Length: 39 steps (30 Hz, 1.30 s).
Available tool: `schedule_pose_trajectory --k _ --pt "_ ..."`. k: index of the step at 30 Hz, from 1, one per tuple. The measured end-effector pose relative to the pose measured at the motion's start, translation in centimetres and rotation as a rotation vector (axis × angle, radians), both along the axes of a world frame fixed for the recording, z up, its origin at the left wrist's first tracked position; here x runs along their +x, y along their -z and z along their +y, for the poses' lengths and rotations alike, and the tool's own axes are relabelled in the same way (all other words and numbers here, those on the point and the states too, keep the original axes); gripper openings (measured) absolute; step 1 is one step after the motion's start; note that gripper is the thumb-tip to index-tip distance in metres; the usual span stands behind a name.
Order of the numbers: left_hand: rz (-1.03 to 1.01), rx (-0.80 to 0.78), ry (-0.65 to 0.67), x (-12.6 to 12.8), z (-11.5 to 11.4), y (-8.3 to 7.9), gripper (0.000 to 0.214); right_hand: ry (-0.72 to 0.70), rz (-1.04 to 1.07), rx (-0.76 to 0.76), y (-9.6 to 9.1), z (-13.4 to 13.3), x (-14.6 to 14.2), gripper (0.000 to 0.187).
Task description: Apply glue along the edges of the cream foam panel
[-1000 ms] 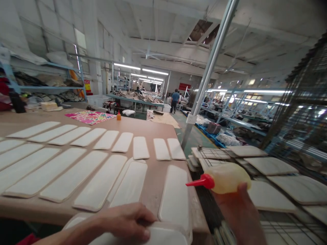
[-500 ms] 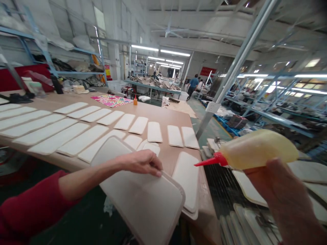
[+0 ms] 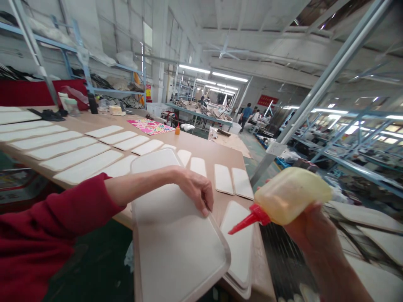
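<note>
My left hand (image 3: 197, 188) reaches across a large white panel (image 3: 176, 247) with rounded corners and pinches its right edge between thumb and fingers. The panel is tilted in front of the table. In my right hand (image 3: 310, 228) lies a translucent squeeze bottle (image 3: 291, 195) with yellowish liquid, gripped from below. Its red nozzle (image 3: 247, 220) points down and left, near the panel's right edge; whether it touches anything I cannot tell. Behind the nozzle, a small stack of white panels (image 3: 241, 247) rests at the table's corner.
Rows of white panels (image 3: 78, 149) cover the brown table (image 3: 214, 147). A small orange bottle (image 3: 177, 129) stands by a pink floral sheet (image 3: 151, 126) at the far edge. To the right are more panels (image 3: 371, 216) on a rack and a slanted metal post (image 3: 315, 96). People are in the distance.
The bottle has moved left and its nozzle now points more steeply down, closer to the held panel. My left hand and the panel have shifted slightly right in view.
</note>
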<state>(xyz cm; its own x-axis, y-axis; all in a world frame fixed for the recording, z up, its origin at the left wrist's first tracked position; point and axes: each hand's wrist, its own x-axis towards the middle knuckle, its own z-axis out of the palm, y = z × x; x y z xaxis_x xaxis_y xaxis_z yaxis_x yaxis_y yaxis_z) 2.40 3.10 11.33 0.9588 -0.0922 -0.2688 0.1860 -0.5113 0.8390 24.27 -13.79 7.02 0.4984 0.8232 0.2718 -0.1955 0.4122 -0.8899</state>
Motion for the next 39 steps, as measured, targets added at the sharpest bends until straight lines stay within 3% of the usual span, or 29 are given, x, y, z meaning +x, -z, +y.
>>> schedule_pose_trajectory --k 8,16,20,27,34,39 --pt "0.052 -0.045 0.066 -1.3 1.5 0.9 0.018 -0.010 0.025 -0.118 0.1 1.5 -1.9 0.074" --pt "0.054 -0.094 0.080 -1.8 1.8 1.4 0.020 -0.129 0.018 -0.092 1.3 1.7 -1.1 0.073" --pt "0.052 -0.102 0.064 -1.7 1.8 1.5 0.020 -0.085 0.032 -0.075 0.7 1.4 -2.2 0.072" --pt "0.042 -0.112 0.081 -1.4 1.8 1.7 0.020 -0.142 -0.027 -0.101 -0.1 1.1 -2.9 0.069" --pt "0.050 -0.123 0.071 -1.3 1.8 1.6 0.021 -0.135 0.069 -0.097 -0.3 1.1 -3.6 0.075" --pt "0.045 -0.114 0.060 -1.3 1.9 1.8 0.022 -0.169 0.042 -0.086 0.6 1.2 -2.2 0.069"
